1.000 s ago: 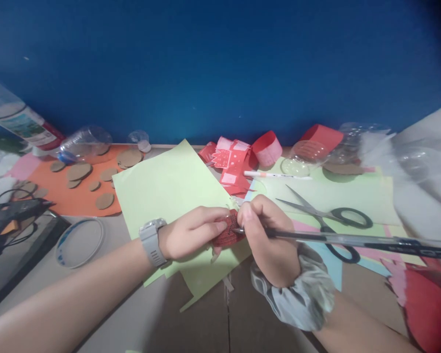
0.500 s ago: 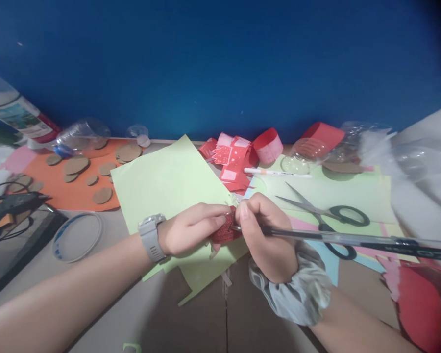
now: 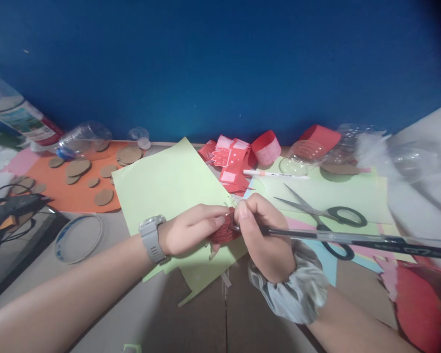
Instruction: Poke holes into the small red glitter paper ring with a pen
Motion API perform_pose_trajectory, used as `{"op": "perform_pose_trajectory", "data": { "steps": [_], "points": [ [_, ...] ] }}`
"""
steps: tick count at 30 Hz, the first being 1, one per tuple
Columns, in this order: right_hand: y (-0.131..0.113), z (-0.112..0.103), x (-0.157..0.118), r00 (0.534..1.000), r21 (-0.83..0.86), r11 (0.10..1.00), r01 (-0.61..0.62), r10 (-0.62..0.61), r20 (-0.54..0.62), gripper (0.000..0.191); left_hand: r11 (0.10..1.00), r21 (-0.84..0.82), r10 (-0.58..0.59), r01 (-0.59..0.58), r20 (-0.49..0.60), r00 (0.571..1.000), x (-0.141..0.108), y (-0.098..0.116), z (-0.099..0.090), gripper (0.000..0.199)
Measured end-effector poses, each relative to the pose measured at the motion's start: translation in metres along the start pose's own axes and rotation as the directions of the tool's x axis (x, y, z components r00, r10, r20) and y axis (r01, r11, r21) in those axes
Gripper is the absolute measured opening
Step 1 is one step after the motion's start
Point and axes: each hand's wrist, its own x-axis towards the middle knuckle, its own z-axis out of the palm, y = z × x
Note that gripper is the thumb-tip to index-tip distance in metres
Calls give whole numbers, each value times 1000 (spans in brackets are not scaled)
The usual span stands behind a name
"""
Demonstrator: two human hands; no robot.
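My left hand, with a grey watch at the wrist, has its fingers closed on a small red piece with dark markings. A black ballpoint pen is pinched in my right hand, its tip at that red piece and its long barrel pointing right. Pale green paper lies beneath my left hand. Part of the red piece is hidden by my fingers. A grey scrunchie circles my right wrist.
Scissors lie with blades apart on paper sheets to the right. Behind are red paper cutouts and a white marker. Cardboard discs cover orange paper at left, near a tape roll and a bottle.
The view has shifted very slightly. Both hands keep the same grip, with the pen still at the red piece.
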Motion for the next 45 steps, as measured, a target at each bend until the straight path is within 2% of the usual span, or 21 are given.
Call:
{"op": "perform_pose_trajectory", "data": {
  "steps": [10,20,45],
  "points": [
    [3,1,2,999,58,998,-11,14,-50,32,999,-35,-9,9,6,1000,1,1,0,30],
    [1,0,2,1000,-2,1000,-21,21,-22,33,1000,-13,1,-1,7,1000,1,1,0,31],
    [1,1,3,999,25,999,-29,30,-32,32,1000,-10,-15,15,3,1000,0,2,0,31]
  ]
}}
